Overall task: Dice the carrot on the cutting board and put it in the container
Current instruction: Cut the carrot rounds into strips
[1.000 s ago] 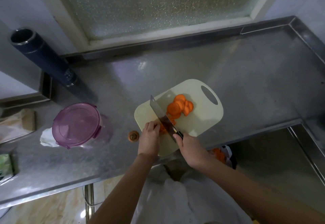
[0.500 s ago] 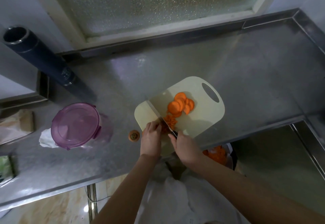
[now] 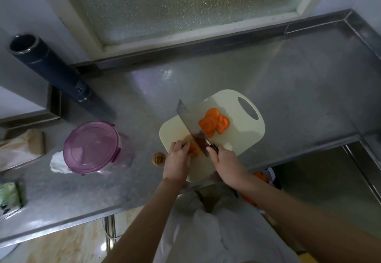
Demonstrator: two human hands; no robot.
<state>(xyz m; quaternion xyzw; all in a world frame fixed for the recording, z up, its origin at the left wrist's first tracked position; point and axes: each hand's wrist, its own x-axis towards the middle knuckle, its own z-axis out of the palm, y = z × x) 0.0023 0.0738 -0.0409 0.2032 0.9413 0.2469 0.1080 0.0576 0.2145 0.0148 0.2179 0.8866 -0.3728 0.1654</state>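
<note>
**Open steel to the right, clutter to the left**

The counter (image 3: pixel 299 89) lies bare across the upper right of the frame. At left, the lidded purple container (image 3: pixel 92 147) and dark cylinder (image 3: pixel 49 68) block passage. A carrot stub (image 3: pixel 158 159) sits between container and cutting board (image 3: pixel 243 136).

Orange carrot slices (image 3: pixel 214 124) on a cream cutting board (image 3: pixel 243 136), beyond the fingers (image 3: pixel 179 145); grey knife blade (image 3: pixel 190 123) with black handle (image 3: pixel 214 148); translucent purple container (image 3: pixel 92 146); orange carrot end (image 3: pixel 158 159); speckled grey steel counter (image 3: pixel 299 89); dark cylinder (image 3: pixel 49 70).
</note>
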